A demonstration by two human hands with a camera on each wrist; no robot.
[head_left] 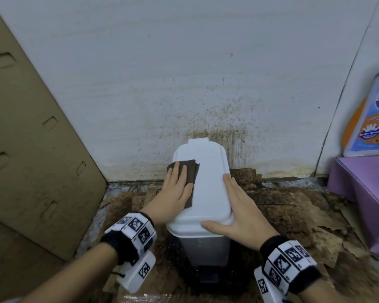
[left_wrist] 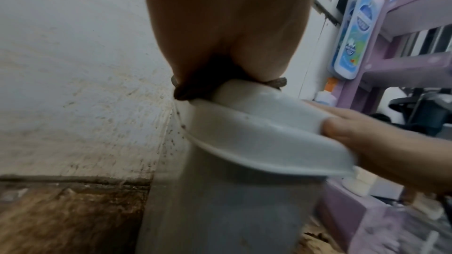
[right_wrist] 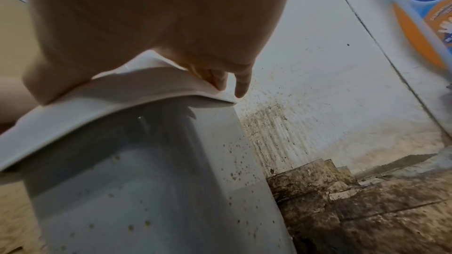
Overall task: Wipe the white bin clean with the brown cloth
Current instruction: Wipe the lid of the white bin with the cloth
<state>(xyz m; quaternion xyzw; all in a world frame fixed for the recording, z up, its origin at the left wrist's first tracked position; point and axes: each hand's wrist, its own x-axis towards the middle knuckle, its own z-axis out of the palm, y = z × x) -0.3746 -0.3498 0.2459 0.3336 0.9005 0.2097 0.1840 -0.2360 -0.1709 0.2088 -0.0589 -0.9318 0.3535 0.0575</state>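
A small white pedal bin (head_left: 208,184) stands on the floor against the stained wall, lid down. My left hand (head_left: 175,189) lies flat on the brown cloth (head_left: 189,171), pressing it onto the left side of the lid. My right hand (head_left: 239,206) rests flat along the lid's right edge, thumb across its front rim. In the left wrist view the cloth (left_wrist: 186,92) shows under my palm at the lid's (left_wrist: 247,128) far end. The right wrist view shows brown specks on the bin's side (right_wrist: 151,190) below my fingers (right_wrist: 240,86).
A cardboard sheet (head_left: 31,138) leans at the left. A purple shelf (head_left: 363,189) with a blue and orange bottle (head_left: 372,119) stands at the right. Torn, dirty cardboard (head_left: 293,215) covers the floor. The wall (head_left: 217,119) behind the bin is spattered brown.
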